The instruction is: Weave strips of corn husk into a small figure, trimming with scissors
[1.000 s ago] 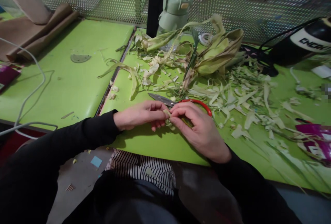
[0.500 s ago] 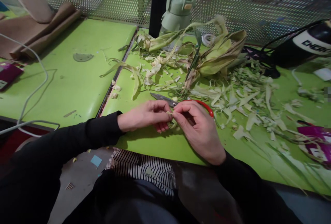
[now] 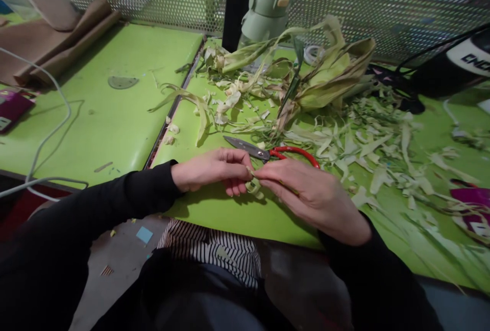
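Observation:
My left hand and my right hand meet just above the near part of the green table. Both pinch a small curled strip of pale corn husk between thumb and fingers. Directly behind my hands lie scissors with red handles, blades pointing left. Black sleeves cover both my arms.
A heap of corn husks and several cut strips cover the table's middle and right. A pale green bottle and a black block stand against the perforated back wall. A grey cable crosses the left table. Purple packets lie at both far sides.
My right hand has flattened and slid a little to the right and toward me, still pinching the strip. The left hand has hardly moved. The camera shifted slightly.

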Demonstrator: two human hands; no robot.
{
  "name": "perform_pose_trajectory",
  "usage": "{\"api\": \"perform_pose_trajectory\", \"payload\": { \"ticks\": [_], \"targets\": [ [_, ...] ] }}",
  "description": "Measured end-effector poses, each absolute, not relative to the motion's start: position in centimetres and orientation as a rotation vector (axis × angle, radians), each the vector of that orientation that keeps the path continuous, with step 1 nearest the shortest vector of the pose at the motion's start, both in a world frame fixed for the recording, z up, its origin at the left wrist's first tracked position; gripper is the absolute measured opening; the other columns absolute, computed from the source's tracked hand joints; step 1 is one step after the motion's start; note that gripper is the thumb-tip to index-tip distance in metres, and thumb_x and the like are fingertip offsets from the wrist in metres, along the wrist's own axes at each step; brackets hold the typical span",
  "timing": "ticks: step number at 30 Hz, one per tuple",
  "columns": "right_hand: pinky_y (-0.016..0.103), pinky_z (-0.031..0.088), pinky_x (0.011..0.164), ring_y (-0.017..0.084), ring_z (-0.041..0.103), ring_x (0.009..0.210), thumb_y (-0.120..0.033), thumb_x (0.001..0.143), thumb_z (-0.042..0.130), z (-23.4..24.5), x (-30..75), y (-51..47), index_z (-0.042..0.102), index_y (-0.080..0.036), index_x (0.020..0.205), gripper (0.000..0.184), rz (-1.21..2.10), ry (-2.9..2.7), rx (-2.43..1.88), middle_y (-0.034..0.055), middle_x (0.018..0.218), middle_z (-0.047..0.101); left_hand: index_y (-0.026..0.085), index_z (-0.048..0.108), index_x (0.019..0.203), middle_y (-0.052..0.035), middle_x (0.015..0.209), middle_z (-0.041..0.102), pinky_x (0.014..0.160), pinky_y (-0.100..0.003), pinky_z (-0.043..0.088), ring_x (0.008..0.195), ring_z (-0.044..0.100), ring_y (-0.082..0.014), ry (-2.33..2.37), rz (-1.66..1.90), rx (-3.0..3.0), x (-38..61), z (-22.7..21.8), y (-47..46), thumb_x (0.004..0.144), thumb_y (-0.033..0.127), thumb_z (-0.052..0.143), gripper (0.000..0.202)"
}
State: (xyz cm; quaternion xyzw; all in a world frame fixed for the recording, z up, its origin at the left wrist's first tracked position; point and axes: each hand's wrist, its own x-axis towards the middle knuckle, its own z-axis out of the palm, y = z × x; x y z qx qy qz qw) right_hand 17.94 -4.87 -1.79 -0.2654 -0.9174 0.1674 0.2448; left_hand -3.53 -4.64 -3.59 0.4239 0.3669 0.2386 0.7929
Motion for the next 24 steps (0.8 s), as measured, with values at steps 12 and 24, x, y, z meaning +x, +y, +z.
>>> {"api": "perform_pose_trajectory", "payload": {
  "ticks": [12, 24],
  "targets": [
    [0.028, 0.055, 0.072, 0.016, 0.069, 0.077, -0.017, 0.092, 0.059, -1.9, 17.3, -5.4, 0.066, -0.023, 0.087, 0.011, 0.529, -2.385, -0.916, 0.0017, 0.085, 0.073, 0.013, 0.056, 0.081, 0.0020, 0.065, 0.064, 0.062, -0.021, 0.052, 0.056, 0.060, -0.0062, 0.772, 0.534, 1.049, -3.3, -3.6, -4.9, 0.083, 0.022, 0.068, 0.015],
    [0.030, 0.052, 0.072, 0.018, 0.065, 0.078, -0.016, 0.090, 0.056, -2.3, 17.0, -5.6, 0.058, -0.021, 0.086, 0.008, 0.407, -2.411, -0.986, 0.0040, 0.084, 0.068, 0.013, 0.057, 0.084, 0.0007, 0.072, 0.065, 0.066, -0.021, 0.051, 0.062, 0.061, -0.0074, 0.827, 0.581, 1.189, -3.3, -4.2, -4.9, 0.086, 0.024, 0.064, 0.013]
  ]
}}
